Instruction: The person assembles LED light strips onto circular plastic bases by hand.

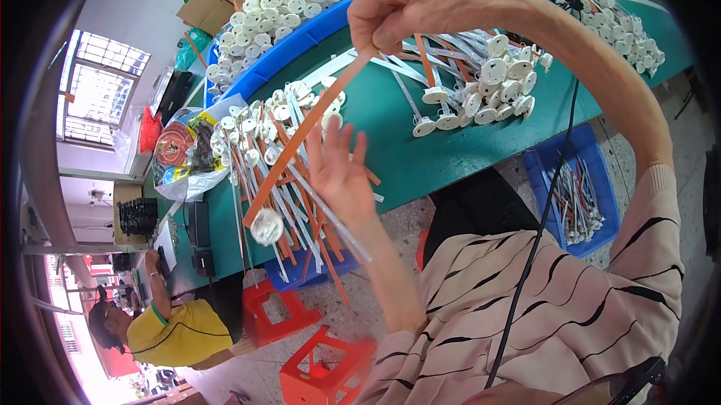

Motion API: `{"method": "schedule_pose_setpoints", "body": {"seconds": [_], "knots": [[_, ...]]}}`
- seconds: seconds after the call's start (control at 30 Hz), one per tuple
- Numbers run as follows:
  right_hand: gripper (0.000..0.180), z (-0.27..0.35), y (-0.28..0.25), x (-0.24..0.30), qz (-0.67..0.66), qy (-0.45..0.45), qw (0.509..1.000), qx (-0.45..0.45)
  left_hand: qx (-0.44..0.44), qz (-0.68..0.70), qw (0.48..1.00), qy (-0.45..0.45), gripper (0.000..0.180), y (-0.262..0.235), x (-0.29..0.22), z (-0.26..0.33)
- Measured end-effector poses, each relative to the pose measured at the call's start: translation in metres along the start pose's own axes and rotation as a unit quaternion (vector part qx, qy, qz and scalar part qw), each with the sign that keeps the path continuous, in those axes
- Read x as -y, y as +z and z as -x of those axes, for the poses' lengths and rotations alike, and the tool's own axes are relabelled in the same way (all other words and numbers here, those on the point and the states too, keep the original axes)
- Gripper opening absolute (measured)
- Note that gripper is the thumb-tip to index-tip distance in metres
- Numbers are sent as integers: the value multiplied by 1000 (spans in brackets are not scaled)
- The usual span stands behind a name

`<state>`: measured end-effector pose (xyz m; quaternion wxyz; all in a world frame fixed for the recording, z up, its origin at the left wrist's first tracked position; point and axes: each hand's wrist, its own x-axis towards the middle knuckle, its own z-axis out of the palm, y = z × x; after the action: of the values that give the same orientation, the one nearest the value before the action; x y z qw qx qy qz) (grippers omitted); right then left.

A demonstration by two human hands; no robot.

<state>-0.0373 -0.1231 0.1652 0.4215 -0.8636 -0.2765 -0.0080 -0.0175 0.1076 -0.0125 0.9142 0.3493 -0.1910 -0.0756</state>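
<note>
The right hand [398, 10] is pinching one orange strip [309, 125]; one white disc [267, 227] is sitting at its far end, down-left of the grip. The left hand [339, 176], fingers apart, is holding nothing below. Apparently, single-strip separating is underway; the next move is calling for steady pinching. Piled strips [300, 213] are defying counting.

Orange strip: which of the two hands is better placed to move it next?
Probably the right hand: it pinches the orange strip at its top end. The left hand is open, not gripping it.
</note>
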Motion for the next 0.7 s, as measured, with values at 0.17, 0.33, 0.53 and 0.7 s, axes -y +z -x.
{"method": "schedule_pose_setpoints", "body": {"seconds": [0.17, 0.33, 0.53, 0.7], "knots": [[17, 17, -13, 17, -25, 128, 991, -1, 29, 255, 965, 44, 62, -28, -17, 11], [9, 43, -9, 5, 150, -53, 984, -78, 76, 102, 992, 9, 73, 37, 2, 8], [10, 60, -17, 17, 229, 128, 959, -105, 123, 170, 978, 2, 56, 50, 20, -1], [12, 81, -14, -1, 279, 98, 947, -123, 157, 240, 958, 22, 39, 59, 22, -13]]}}
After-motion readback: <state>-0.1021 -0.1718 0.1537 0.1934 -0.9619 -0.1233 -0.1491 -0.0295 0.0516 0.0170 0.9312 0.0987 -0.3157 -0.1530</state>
